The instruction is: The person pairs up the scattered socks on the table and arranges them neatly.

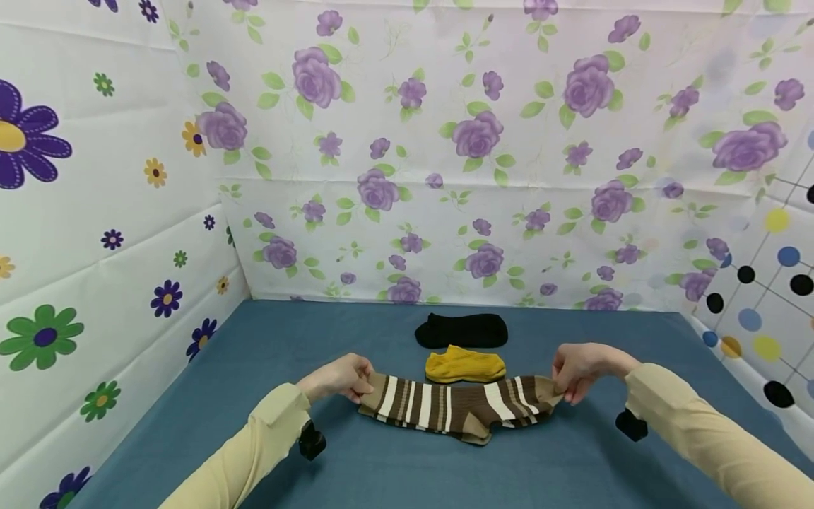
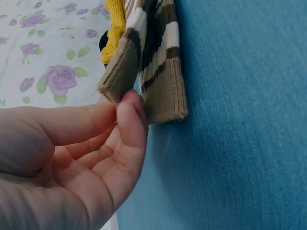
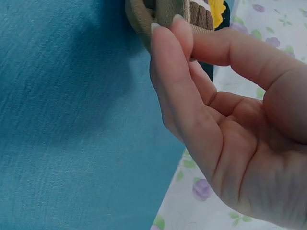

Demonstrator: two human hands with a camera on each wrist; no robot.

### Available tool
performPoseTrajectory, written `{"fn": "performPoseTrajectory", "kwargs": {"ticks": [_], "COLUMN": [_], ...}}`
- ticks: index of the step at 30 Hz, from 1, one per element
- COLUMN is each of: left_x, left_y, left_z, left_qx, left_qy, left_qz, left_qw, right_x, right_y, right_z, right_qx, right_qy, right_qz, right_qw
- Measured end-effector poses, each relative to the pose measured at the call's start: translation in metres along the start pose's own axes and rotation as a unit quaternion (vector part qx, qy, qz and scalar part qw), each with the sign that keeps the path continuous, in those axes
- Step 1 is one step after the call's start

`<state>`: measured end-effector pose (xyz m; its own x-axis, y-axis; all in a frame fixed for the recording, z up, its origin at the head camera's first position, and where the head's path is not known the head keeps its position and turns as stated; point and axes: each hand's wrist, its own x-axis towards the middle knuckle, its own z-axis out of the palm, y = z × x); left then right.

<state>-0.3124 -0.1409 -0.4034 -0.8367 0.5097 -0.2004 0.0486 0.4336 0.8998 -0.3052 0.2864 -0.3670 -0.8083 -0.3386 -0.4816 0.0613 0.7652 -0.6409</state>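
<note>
A pair of brown, tan and white striped socks (image 1: 467, 406) stretches sideways between the two hands, one sock layered over the other. At its left end my left hand (image 1: 338, 378) pinches the tan ribbed cuff (image 2: 120, 69) between thumb and fingertips; the second cuff (image 2: 165, 96) hangs beside it, outside the pinch. On the other side my right hand (image 1: 585, 369) pinches the tan toe end (image 3: 165, 12). A tan heel (image 1: 475, 428) points toward the front of the table.
Behind the striped socks lies a mustard-yellow ankle sock (image 1: 466, 365), and behind that a black one (image 1: 463, 331). Blue cloth (image 1: 407, 474) covers the table. Flower-patterned sheets (image 1: 432, 233) wall the back and left, with a dotted sheet (image 1: 763, 318) on the right.
</note>
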Motion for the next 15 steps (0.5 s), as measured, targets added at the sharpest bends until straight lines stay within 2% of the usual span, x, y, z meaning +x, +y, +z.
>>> {"fn": "performPoseTrajectory", "kwargs": {"ticks": [9, 12, 15], "left_x": [-0.002, -0.003, -0.002], "left_y": [-0.006, -0.006, -0.002], "left_z": [-0.001, -0.002, -0.003], "left_qx": [0.032, 0.045, 0.066], "left_qy": [-0.004, 0.009, 0.038], "left_qz": [0.013, 0.001, -0.015], "left_qw": [0.9994, 0.9989, 0.9970], "right_x": [0.001, 0.000, -0.002], "right_y": [0.006, 0.011, 0.013], "right_z": [0.002, 0.001, 0.000], "right_qx": [0.009, 0.008, 0.007], "right_qy": [0.040, 0.048, 0.049], "right_qz": [-0.011, -0.029, -0.047], "right_qw": [0.9991, 0.9984, 0.9977]}}
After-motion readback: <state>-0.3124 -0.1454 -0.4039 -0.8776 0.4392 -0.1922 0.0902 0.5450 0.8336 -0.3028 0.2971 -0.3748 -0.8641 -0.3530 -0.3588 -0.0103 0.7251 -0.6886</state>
